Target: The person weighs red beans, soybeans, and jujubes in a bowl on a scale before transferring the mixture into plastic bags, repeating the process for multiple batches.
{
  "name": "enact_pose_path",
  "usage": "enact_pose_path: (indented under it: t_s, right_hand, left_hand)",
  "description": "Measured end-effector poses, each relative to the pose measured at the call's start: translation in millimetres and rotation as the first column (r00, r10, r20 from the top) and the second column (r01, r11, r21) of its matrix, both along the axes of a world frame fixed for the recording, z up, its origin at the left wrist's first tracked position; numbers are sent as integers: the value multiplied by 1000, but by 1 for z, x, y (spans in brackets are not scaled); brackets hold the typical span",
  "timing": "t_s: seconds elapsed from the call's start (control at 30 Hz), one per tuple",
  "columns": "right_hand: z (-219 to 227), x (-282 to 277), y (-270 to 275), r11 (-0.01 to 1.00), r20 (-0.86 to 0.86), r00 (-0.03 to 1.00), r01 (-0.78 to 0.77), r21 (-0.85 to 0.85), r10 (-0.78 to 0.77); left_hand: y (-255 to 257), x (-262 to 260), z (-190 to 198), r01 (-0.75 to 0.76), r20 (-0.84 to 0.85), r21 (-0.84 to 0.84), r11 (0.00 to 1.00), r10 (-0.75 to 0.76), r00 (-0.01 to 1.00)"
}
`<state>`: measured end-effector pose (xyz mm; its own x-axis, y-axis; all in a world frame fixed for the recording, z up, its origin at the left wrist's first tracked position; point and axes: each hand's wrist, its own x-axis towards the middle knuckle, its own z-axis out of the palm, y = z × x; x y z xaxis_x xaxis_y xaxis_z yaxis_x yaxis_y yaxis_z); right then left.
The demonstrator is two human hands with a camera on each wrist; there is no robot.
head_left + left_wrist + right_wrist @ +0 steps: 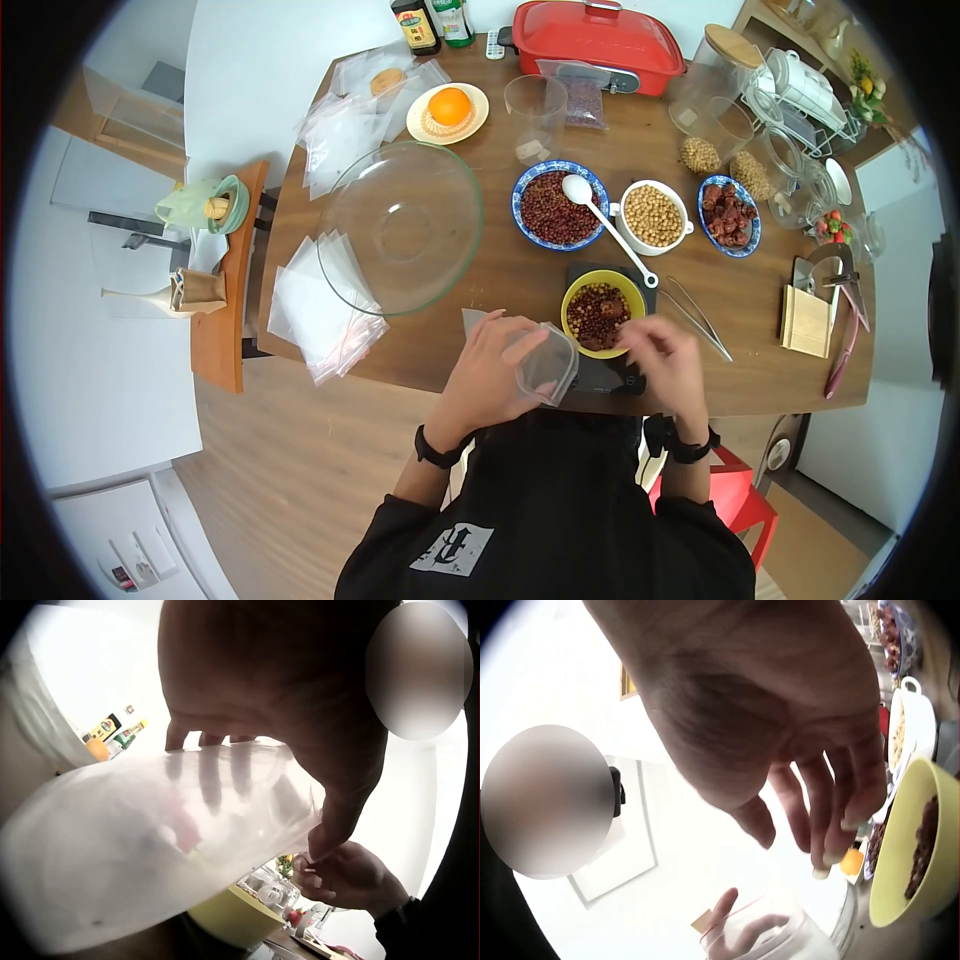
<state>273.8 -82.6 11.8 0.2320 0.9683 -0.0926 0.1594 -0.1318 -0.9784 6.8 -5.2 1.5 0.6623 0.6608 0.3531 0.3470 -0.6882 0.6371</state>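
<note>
My left hand (490,372) grips a clear zip bag (127,840) near its mouth, which gapes beside the left of a yellow bowl (634,290). Through the film in the left wrist view, several fingers show against the bag. The bowl holds dark red beans, yellowish beans and a dark reddish piece, and stands on a black kitchen scale (600,376). Just off the bowl's right rim hovers my right hand (668,362), its fingers loosely bent with nothing between them. In the right wrist view, the bowl (900,855) lies beyond those fingers.
Behind the bowl are a blue-rimmed bowl of red beans (545,215) with a white spoon (610,225) across it, and a white pot of soybeans (652,216). Tongs (700,318) lie to the right. A large glass bowl (400,228) and stacked zip bags (318,312) occupy the left.
</note>
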Motion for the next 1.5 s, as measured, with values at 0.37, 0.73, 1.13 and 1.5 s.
enact_pose_path:
  t_s: [0.37,0.73,1.13,1.5]
  right_hand:
    - [-62,6,14,975,429,903,116,-189,-25]
    - [-17,-11,14,992,572,811,85,89,-121]
    - [-1,-30,24,960,790,568,1,280,-231]
    - [9,-32,29,903,808,490,-89,420,-327]
  left_hand:
    - [2,0,-3,-76,-209,-71,995,59,976]
    - [2,16,-19,-112,-162,7,994,112,980]
    - [4,43,-29,-193,-89,64,979,199,976]
    - [5,54,-31,-243,22,93,966,242,970]
